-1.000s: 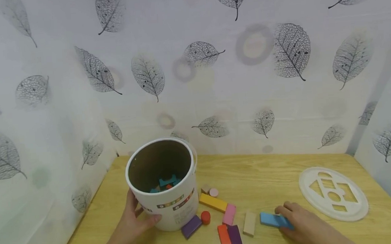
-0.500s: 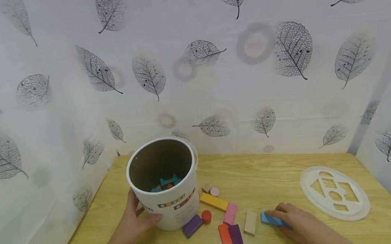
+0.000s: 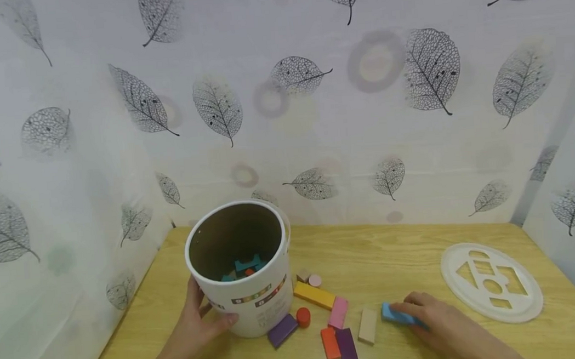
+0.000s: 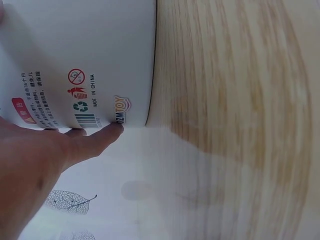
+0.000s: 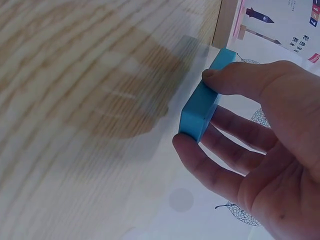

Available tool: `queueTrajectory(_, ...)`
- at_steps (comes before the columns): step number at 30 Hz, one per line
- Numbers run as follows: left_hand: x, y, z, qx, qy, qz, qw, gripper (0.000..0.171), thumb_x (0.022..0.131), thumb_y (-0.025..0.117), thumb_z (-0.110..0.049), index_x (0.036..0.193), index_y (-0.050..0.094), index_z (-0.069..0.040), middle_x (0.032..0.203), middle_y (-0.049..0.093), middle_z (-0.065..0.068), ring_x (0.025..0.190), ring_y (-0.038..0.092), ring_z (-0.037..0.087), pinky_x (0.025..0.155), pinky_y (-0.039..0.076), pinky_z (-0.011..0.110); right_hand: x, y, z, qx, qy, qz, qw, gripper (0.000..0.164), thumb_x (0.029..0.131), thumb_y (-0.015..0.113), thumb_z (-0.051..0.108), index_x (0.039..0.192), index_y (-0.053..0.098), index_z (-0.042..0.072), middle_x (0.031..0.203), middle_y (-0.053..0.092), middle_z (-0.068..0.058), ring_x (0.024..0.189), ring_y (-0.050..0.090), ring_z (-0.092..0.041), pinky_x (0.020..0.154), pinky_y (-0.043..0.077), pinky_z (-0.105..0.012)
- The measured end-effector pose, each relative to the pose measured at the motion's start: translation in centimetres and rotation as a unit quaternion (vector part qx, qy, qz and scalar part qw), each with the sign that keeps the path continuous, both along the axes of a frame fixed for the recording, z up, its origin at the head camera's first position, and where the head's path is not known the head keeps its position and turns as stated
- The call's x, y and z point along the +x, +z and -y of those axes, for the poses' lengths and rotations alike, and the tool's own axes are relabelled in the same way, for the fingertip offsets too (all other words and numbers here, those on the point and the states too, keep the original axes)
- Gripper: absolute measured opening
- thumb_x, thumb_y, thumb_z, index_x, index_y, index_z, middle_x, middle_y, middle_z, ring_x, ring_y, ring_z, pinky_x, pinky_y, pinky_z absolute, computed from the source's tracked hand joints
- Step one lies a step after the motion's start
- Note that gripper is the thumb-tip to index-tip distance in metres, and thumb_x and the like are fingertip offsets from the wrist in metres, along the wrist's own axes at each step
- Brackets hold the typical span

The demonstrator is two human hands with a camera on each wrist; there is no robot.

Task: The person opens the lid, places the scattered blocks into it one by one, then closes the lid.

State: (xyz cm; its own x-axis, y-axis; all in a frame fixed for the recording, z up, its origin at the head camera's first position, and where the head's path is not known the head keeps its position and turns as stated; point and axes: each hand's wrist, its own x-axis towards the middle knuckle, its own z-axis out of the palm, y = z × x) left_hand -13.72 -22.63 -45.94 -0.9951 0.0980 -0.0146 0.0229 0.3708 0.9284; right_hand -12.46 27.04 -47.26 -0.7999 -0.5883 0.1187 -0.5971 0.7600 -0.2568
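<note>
"What's the left hand (image 3: 190, 331) doing?"
"Gripping the white bucket (image 3: 263, 307), with teal blocks (image 3: 246, 265) inside."
"Next, on the table (image 3: 396, 260)?"
"An orange block (image 3: 314, 295), a pink block (image 3: 338, 312), a beige block (image 3: 368, 325)."
"And the right hand (image 3: 439, 324)?"
"Pinching the blue block (image 3: 395, 314) between thumb and fingers, just right of the beige one. Farther right lies a white cutout disc (image 3: 474, 300)."

I have the bucket (image 3: 270, 307) on the left part of the table (image 3: 371, 262), with toy pieces (image 3: 246, 265) inside it and the left hand (image 3: 195, 328) against its left and near side. Loose blocks (image 3: 338, 312) lie to its right, a cylinder (image 3: 303, 317) among them near its base. Right of these, the right hand (image 3: 434, 320) holds one more block (image 3: 397, 314); from there I find the disc (image 3: 472, 298) farther right and farther back, and a sheet (image 3: 315, 145) behind the table
</note>
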Motion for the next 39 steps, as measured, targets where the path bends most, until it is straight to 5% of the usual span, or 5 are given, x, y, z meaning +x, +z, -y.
queueTrajectory(6,0.0,0.0,0.0,-0.004,0.004,0.004,1.0000,0.124,0.085,0.084,-0.029,0.161,-0.013,-0.044,0.174,-0.003,0.010,0.156,0.011,0.052,0.113,0.035,0.077,-0.7,-0.6,-0.1,-0.034,0.050,-0.144,0.988,0.051,0.069,0.088,0.001,0.116,0.075,0.016,0.097,0.066,0.003,0.082,0.063,-0.008,0.064,0.059,-0.023)
queueTrajectory(26,0.0,-0.3,0.1,0.001,-0.001,-0.003,1.0000,0.122,0.085,0.083,-0.027,0.159,-0.011,-0.049,0.174,-0.003,0.009,0.156,0.011,0.052,0.112,0.035,0.077,-2.3,3.2,-0.5,-0.049,0.032,-0.187,0.981,0.067,0.064,0.092,0.001,0.125,0.070,0.019,0.102,0.066,0.002,0.079,0.062,-0.006,0.059,0.054,-0.019)
queueTrajectory(29,0.0,-0.5,0.1,0.001,-0.003,-0.006,1.0000,0.122,0.085,0.083,-0.027,0.160,-0.011,-0.047,0.174,-0.003,0.010,0.155,0.011,0.052,0.112,0.035,0.077,-2.5,3.3,-0.6,-0.055,0.040,-0.207,0.976,0.035,0.092,0.078,0.027,0.125,0.070,0.019,0.102,0.066,0.004,0.079,0.062,-0.005,0.059,0.054,-0.018)
queueTrajectory(33,0.1,-0.5,0.0,0.002,-0.003,-0.008,1.0000,0.121,0.085,0.083,-0.026,0.161,-0.011,-0.043,0.174,-0.002,0.010,0.155,0.012,0.053,0.112,0.035,0.077,-2.7,3.3,-0.5,-0.062,0.050,-0.217,0.973,0.044,0.105,0.041,0.046,0.125,0.070,0.020,0.102,0.066,0.003,0.078,0.062,-0.006,0.059,0.053,-0.018)
queueTrajectory(39,0.1,-0.1,0.1,0.003,-0.006,-0.007,1.0000,0.121,0.086,0.082,-0.027,0.161,-0.011,-0.042,0.174,-0.003,0.010,0.155,0.010,0.053,0.111,0.036,0.078,-3.4,3.6,0.0,-0.093,0.070,-0.211,0.971,0.038,0.104,0.052,0.041,0.127,0.069,0.017,0.105,0.067,0.002,0.079,0.062,-0.007,0.059,0.051,-0.016)
